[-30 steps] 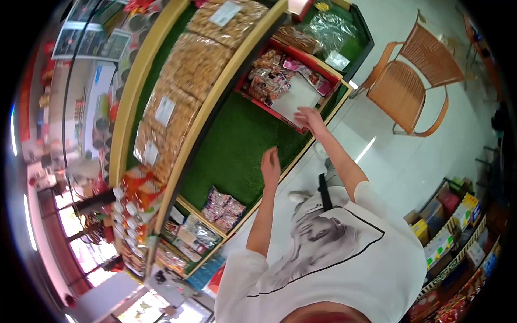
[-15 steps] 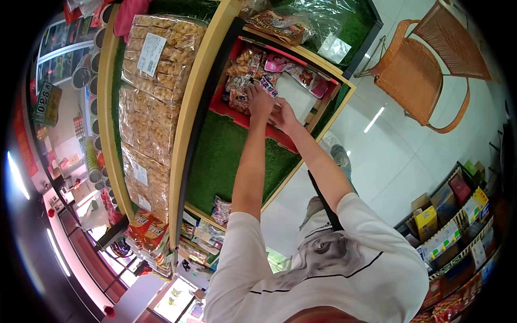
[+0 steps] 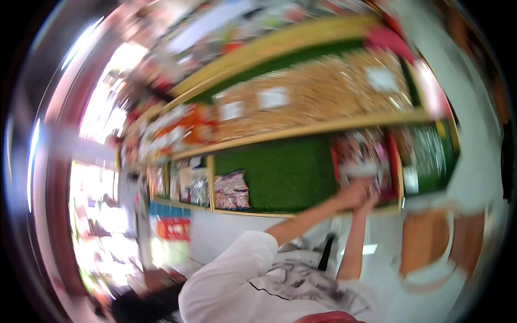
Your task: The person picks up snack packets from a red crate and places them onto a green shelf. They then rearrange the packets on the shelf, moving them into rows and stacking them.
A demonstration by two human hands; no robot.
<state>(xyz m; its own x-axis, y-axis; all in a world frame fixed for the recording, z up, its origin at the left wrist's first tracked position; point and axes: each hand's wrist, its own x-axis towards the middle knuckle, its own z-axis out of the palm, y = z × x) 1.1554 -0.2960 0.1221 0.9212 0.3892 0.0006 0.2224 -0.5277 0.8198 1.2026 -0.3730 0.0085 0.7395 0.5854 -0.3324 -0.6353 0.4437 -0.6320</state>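
Note:
The picture is heavily motion-blurred. Both my arms reach up to the front edge of a red tray of snack packets on a green turf shelf. My left hand and my right hand are pressed close together at the tray's lower edge. The blur hides the fingers, so I cannot tell whether either hand holds anything. My white printed shirt fills the bottom of the view.
A pile of snack packets lies at the left end of the turf shelf. Large clear bags of snacks fill the shelf above. An orange wicker chair stands at the lower right on the pale floor. Bright windows are at the left.
The view has swung and rotated sharply, so the shelves now run across the picture. My two hands stay together at the red tray, now at its front edge.

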